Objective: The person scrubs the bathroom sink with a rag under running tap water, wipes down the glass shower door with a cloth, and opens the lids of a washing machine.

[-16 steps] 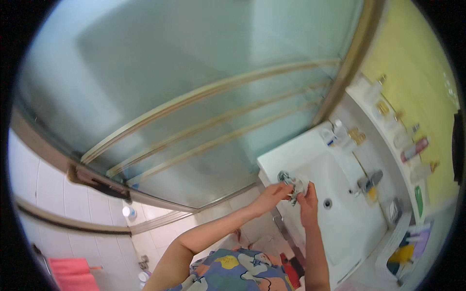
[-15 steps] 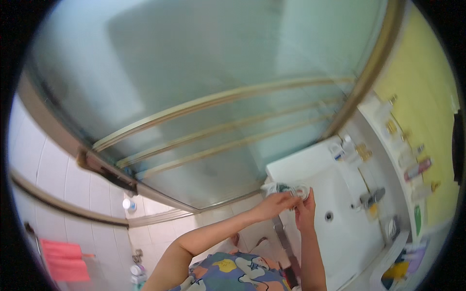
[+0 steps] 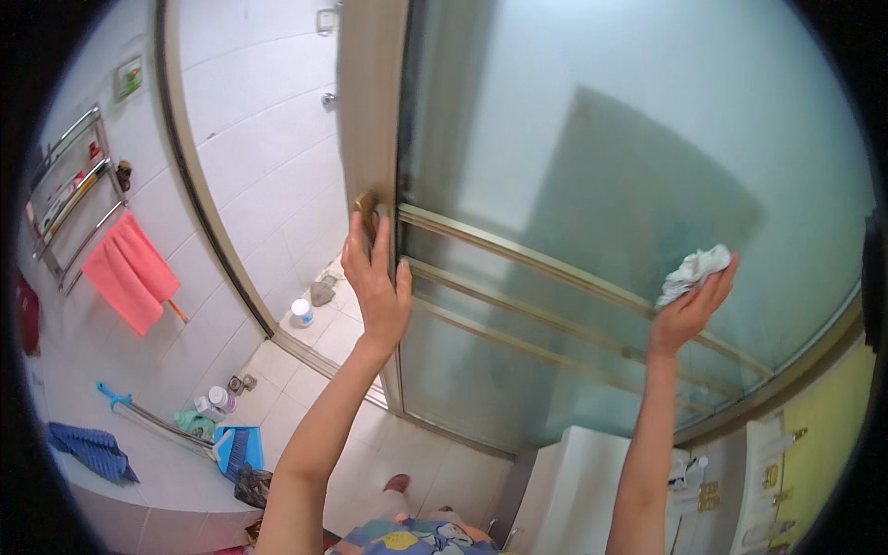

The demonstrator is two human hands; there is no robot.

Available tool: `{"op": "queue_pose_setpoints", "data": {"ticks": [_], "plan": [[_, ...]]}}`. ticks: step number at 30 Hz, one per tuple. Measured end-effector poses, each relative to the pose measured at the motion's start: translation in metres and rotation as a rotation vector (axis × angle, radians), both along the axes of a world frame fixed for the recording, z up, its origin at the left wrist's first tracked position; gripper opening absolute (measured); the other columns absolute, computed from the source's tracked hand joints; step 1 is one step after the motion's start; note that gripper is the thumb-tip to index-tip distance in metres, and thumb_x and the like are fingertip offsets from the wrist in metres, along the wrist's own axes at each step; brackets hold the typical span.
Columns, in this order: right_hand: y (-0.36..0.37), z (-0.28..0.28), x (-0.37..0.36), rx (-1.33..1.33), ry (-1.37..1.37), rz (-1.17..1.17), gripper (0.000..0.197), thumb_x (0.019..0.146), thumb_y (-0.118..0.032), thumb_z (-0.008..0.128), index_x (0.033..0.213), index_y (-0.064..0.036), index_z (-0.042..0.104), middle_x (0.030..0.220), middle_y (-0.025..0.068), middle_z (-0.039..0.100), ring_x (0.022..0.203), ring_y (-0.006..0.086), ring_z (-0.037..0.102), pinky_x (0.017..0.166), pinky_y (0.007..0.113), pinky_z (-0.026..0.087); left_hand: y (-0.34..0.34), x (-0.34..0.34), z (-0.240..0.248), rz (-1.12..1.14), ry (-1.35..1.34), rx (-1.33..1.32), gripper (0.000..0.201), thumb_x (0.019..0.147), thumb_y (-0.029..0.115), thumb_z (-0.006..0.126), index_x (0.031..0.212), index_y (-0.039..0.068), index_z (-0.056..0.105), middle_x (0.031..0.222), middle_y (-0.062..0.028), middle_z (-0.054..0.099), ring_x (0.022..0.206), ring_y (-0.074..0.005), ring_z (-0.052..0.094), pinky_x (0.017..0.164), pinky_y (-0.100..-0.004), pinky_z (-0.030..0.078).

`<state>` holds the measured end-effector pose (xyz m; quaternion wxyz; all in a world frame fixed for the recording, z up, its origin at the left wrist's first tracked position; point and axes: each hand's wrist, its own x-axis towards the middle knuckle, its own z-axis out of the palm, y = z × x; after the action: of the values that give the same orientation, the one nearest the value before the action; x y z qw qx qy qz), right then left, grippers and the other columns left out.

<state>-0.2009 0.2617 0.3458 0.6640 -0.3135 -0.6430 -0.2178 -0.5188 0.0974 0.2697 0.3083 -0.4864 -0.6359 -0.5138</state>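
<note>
In the head view my right hand is closed round a crumpled white cloth, possibly a wipe. It is up against the frosted glass door, by the upper gold-coloured rail. On the left, my left hand has its fingers round the brown door handle on the sliding door's metal frame. Its thumb points up along the frame's edge. How tightly the fingertips grip the handle is partly hidden.
The doorway to the left shows a white jar on the tiled floor. A pink towel hangs from a metal rack. Below stand bottles and a blue dustpan. A white basin counter lies at lower right, beside a shelf with bottles.
The view has swung left, from the basin to the door. My hands, together at the white bundle before, are now apart: left at the handle, right raised to the glass with the cloth.
</note>
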Motion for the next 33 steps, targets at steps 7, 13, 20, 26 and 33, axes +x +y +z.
{"op": "queue_pose_setpoints", "data": {"ticks": [7,13,20,26,33], "plan": [[-0.006,-0.055,-0.091,0.253,-1.112,0.053,0.042,0.092,-0.016,0.046,0.133,-0.0084,0.047,0.145,0.0043,0.037,0.134,0.0214,0.034,0.112,0.051,0.016,0.024,-0.041,-0.013,-0.072,-0.215,0.11,0.073,0.078,-0.008,0.056,0.143,0.002,0.025,0.133,-0.0229,0.029,0.12,-0.0393,0.037,0.099,-0.0409,0.037],[-0.006,0.162,-0.168,0.427,-0.396,-0.183,0.039,0.081,-0.008,0.059,0.12,-0.0125,0.059,0.114,0.0067,0.052,0.105,0.0256,0.048,0.089,0.045,0.036,0.019,-0.044,-0.014,-0.098,-0.118,0.111,0.071,0.075,-0.007,0.056,0.14,-0.004,0.028,0.13,-0.0241,0.032,0.12,-0.04,0.038,0.1,-0.0421,0.036],[-0.026,0.087,-0.268,0.466,-0.745,0.378,0.037,0.076,-0.006,0.059,0.113,-0.0095,0.062,0.1,0.0089,0.059,0.095,0.0234,0.058,0.08,0.038,0.049,0.015,-0.075,-0.019,-0.095,0.053,0.085,0.077,0.065,0.0,0.069,0.134,-0.006,0.037,0.124,-0.0228,0.041,0.112,-0.0379,0.042,0.095,-0.045,0.037],[-0.027,0.193,-0.283,0.606,-0.449,0.241,0.038,0.071,0.002,0.062,0.105,-0.0137,0.067,0.091,0.0091,0.061,0.083,0.0285,0.056,0.071,0.038,0.047,0.024,-0.079,-0.017,-0.201,0.152,0.145,0.076,0.062,0.006,0.074,0.129,-0.01,0.04,0.123,-0.0255,0.042,0.109,-0.0412,0.043,0.096,-0.0491,0.035],[-0.043,0.155,-0.347,0.555,-0.645,0.306,0.037,0.074,-0.003,0.06,0.11,-0.0104,0.064,0.106,0.0103,0.056,0.094,0.0288,0.054,0.081,0.037,0.044,0.017,-0.101,-0.011,-0.234,0.182,0.121,0.08,0.062,0.011,0.077,0.13,-0.008,0.039,0.125,-0.0241,0.039,0.112,-0.0406,0.041,0.097,-0.0492,0.035]]}}
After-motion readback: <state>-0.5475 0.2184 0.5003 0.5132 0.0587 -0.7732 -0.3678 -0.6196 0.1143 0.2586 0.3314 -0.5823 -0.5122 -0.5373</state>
